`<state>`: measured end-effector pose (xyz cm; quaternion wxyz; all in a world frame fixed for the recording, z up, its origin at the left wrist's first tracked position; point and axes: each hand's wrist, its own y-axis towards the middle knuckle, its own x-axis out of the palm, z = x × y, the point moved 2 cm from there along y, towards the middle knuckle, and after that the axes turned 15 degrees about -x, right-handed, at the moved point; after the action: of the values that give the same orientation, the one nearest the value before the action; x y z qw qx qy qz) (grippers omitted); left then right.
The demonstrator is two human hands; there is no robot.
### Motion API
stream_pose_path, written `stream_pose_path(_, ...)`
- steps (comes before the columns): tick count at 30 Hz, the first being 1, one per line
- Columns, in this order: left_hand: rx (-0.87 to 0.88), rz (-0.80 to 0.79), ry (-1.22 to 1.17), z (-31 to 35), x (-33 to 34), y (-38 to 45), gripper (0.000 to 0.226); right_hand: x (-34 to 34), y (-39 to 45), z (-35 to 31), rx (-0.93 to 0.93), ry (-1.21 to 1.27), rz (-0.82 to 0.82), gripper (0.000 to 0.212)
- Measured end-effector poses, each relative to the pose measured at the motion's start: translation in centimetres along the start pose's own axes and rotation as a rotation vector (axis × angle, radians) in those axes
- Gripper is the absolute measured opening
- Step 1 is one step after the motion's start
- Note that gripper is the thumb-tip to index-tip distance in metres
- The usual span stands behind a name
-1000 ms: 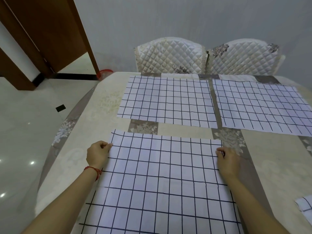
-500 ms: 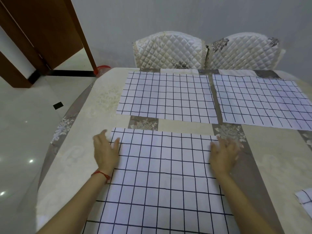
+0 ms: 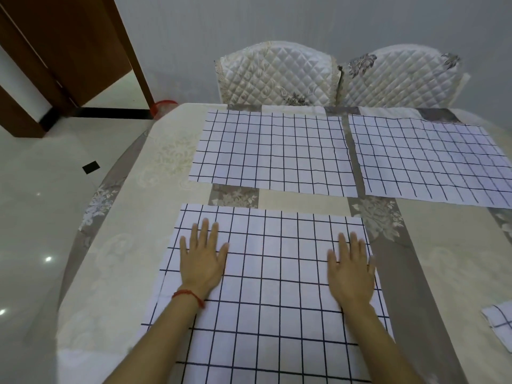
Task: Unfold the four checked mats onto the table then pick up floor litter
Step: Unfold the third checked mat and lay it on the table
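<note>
At near tabletop edge, third mat (image 3: pixel 277 273) lies flat; my left hand (image 3: pixel 203 261) and right hand (image 3: pixel 350 270) press it, fingers spread. Thin, limp cloth, likely slides; take folded fourth mat (image 3: pixel 500 325) by corners.

Two quilted white chairs (image 3: pixel 279 74) side by side at the far table edge, brown wooden door (image 3: pixel 63 48) far left, red-rimmed basket (image 3: pixel 163 106) on the glossy floor (image 3: pixel 41 189) beside it

No readable text, no labels, no brands, no numbers, no signs anywhere in view, only plain grid lines and floral patterns were seen.
</note>
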<state>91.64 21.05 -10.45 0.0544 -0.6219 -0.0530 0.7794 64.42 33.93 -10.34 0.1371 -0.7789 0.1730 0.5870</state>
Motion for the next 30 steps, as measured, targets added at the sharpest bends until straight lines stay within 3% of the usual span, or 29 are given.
stream_pose_path(3,-0.043,-0.004,-0.022,0.6,-0.7,-0.4,0.078,-0.8,-0.4,-0.3,0.036,0.004,0.003,0.054)
stream_pose_path(6,0.183,0.013,0.013,5.7,-0.5,-3.9,0.059,-0.8,-1.2,-5.6,-0.143,0.097,0.064,0.066)
stream_pose_path(8,0.301,-0.062,0.011,8.2,1.1,-7.1,0.047,0.5,-2.7,-9.0,-0.275,0.137,-0.009,0.081)
stream_pose_path(9,0.304,-0.122,-0.004,8.4,1.5,-8.1,0.047,1.2,-3.4,-9.5,-0.287,0.127,-0.042,0.088)
stream_pose_path(11,0.261,-0.160,0.046,6.5,2.0,-8.5,0.054,1.7,-4.5,-8.3,-0.275,0.050,-0.056,0.077)
stream_pose_path(13,0.239,-0.073,0.117,3.1,2.1,-7.5,0.059,1.4,-5.6,-5.3,-0.202,0.009,-0.038,0.067)
stream_pose_path(19,0.047,0.014,-0.038,-2.1,0.2,-6.6,0.090,-0.9,-7.8,-0.7,0.023,-0.030,0.012,0.079)
stream_pose_path(22,0.159,-0.017,-0.018,0.8,0.0,-9.4,0.074,-1.0,-8.7,-5.2,-0.099,0.073,0.004,0.083)
stream_pose_path(25,0.311,-0.082,0.083,3.0,1.7,-12.5,0.056,0.5,-10.4,-8.9,-0.235,0.060,-0.128,0.065)
stream_pose_path(27,0.271,-0.091,0.102,1.7,2.1,-12.9,0.057,1.4,-11.8,-8.1,-0.208,0.036,-0.171,0.055)
stream_pose_path(30,0.170,-0.050,0.067,-1.7,1.7,-11.7,0.065,0.6,-13.2,-4.3,-0.114,0.039,-0.110,0.066)
